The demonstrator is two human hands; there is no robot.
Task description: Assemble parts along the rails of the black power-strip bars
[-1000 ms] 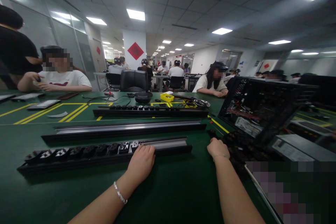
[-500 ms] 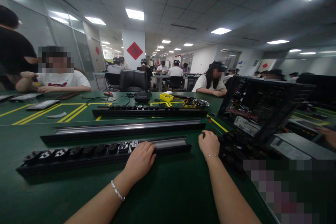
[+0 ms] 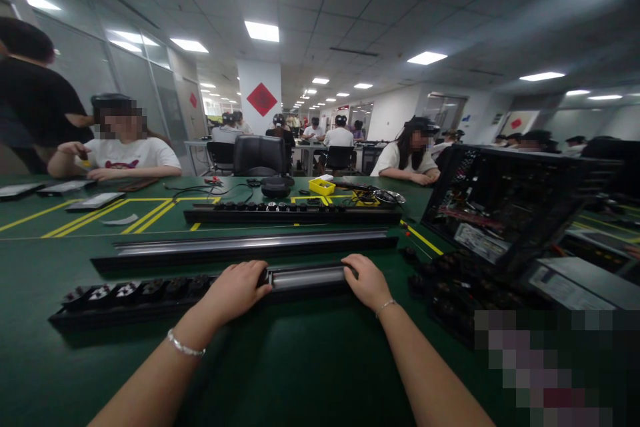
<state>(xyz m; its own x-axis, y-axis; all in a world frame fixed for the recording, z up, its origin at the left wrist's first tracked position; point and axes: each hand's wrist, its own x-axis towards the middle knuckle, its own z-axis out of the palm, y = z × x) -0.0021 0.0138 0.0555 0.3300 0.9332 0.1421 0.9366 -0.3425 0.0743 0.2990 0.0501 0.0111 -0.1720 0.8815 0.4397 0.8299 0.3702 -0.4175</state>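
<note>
Both forearms reach forward, left hand (image 3: 235, 290) and right hand (image 3: 367, 280) curled, gripping the nearest socket strip (image 3: 200, 290).

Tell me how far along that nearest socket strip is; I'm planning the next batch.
Done: black socket modules fill the left part of the nearest long black strip housing. In hand: left hand and right hand rest on it, either side of its bare silver channel. Left: that bare stretch, plus the second, moduleless black rail behind.

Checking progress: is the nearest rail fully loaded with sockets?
No. The nearest rail has sockets on its left part only; bare channel shows between both hands.
</note>
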